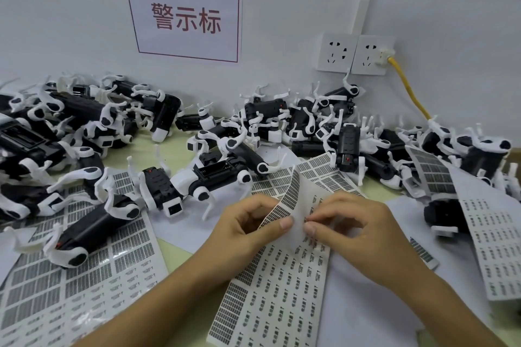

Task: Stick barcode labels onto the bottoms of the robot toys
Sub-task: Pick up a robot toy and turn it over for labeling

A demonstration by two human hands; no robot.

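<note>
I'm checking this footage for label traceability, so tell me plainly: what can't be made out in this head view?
- Barcode digits on the label sheet: too small and blurred to read.
- Whether a label is already peeled: fingers of the left hand and right hand cover the pinched spot.
- Toys with labels on their bottoms: the piled toys hide each other.
- Sheets at the left and right edges: cut off by the frame.

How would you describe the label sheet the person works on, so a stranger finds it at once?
Start from the red-framed wall sign and come straight down to the two hands. The label sheet lies beneath them. Only this sheet has its top edge curled up, pinched by the left hand and right hand.
</note>
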